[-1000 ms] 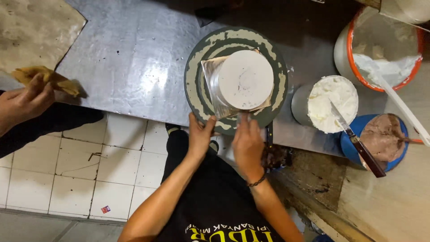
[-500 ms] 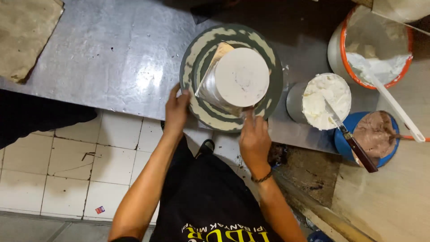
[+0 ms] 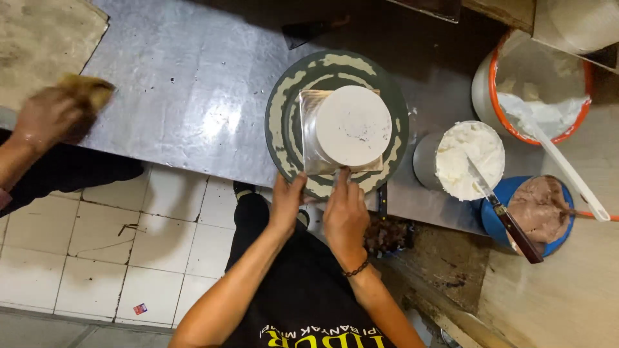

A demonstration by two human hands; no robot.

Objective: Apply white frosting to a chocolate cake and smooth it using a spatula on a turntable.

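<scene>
The person stood over a steel table (image 3: pixel 180 84) with a round white cake (image 3: pixel 353 125) sitting on a square board (image 3: pixel 308 138) at the middle of a turntable (image 3: pixel 284 122). The left hand (image 3: pixel 287 205) rested on the near rim of the turntable, fingers held close together and curled over the edge. The right hand (image 3: pixel 345 209) lay just beside it, fingers together and reaching up to the near edge of the board, touching it below the cake; whether they pinched the board could not be told.

To do this step well, both hands would probably need to stay low on the rim and board, clear of the cake's smooth side, and any turning should be slow and even so the board kept to the centre.

To the right stood a tub of white cream (image 3: pixel 469 159) with a knife (image 3: pixel 503 209) laid across it, a blue bowl of brown cream (image 3: pixel 540 209) and an orange-rimmed bucket (image 3: pixel 538 80) holding a white spatula (image 3: pixel 567 171). At the far left another person's hand (image 3: pixel 48 116) pressed a cloth (image 3: pixel 90 90) on the table, blurred.
</scene>
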